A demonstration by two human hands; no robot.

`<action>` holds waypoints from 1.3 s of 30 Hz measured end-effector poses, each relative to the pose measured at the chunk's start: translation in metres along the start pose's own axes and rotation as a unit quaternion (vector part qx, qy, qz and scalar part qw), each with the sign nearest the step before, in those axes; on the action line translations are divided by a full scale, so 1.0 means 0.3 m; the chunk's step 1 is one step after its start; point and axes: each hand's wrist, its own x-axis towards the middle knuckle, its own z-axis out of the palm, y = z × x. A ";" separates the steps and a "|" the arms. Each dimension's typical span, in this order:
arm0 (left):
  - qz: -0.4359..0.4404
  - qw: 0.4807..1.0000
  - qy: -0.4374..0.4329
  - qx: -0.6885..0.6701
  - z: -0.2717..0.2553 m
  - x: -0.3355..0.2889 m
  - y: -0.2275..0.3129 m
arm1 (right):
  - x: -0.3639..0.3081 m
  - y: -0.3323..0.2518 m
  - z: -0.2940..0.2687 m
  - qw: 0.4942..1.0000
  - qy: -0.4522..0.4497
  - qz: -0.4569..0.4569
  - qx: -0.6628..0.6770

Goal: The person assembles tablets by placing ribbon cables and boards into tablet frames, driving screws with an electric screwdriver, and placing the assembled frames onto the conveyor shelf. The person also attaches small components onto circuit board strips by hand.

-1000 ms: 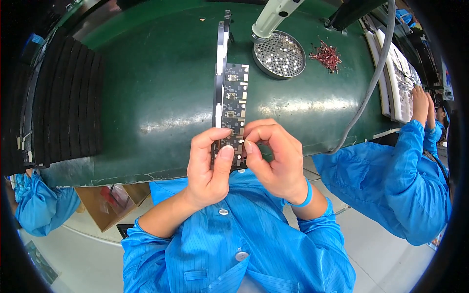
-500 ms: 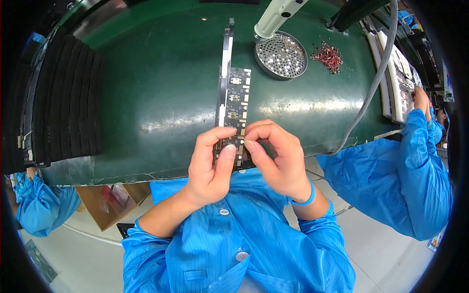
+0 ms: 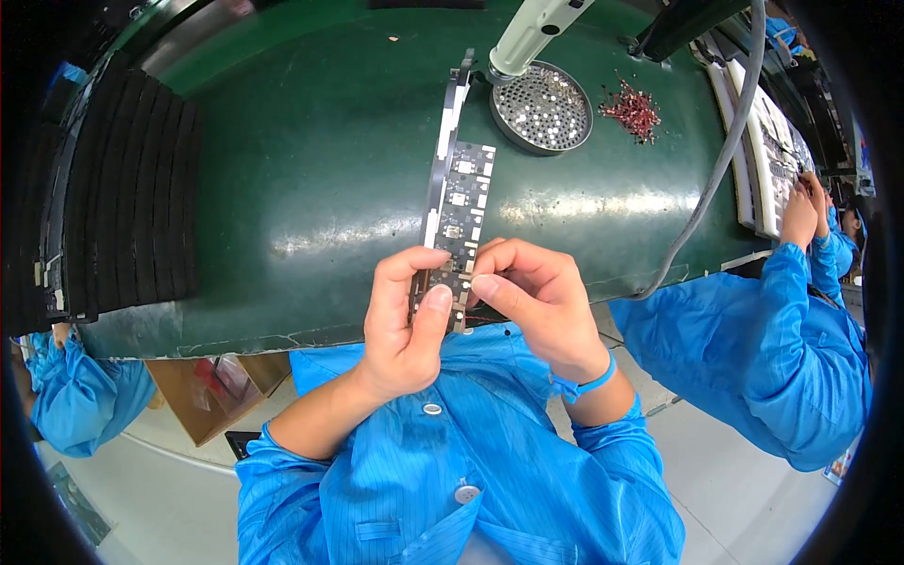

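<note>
At the table's [image 3: 311, 188] near edge, the left hand [image 3: 403, 325] clamps a circuit-board strip [image 3: 469, 215]; right hand [image 3: 541, 301] at its right side, grip unclear.

A narrow black circuit board [image 3: 468, 188], dotted with small squarish parts, pale pads down its right edge, is held in the left hand [image 3: 407, 315] at the near edge of the counter [image 3: 282, 188], its far end angled slightly rightward. A longer dark-and-white strip [image 3: 439, 174] runs along its left.

I see a green bench [image 3: 311, 169], two patches of glare [image 3: 584, 203] on its top. Below, I make out pale floor [image 3: 725, 490].
</note>
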 end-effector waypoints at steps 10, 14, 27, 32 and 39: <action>-0.083 0.995 0.040 -0.035 0.019 0.013 0.035 | 0.007 0.020 0.015 1.000 0.007 -0.005 0.029; -0.103 0.992 0.039 -0.054 0.024 0.018 0.041 | 0.017 0.022 -0.013 0.999 -0.040 0.015 0.034; -0.083 0.994 0.069 -0.019 0.000 0.019 0.022 | -0.066 -0.169 -0.013 0.818 0.128 -0.334 -0.451; -0.083 0.994 0.059 -0.035 -0.045 0.013 0.027 | -0.003 -0.372 -0.393 0.711 0.438 -0.318 -0.449; -0.061 0.996 0.056 -0.016 -0.046 -0.009 0.004 | 0.199 -0.314 -0.621 0.624 0.184 -0.279 -0.706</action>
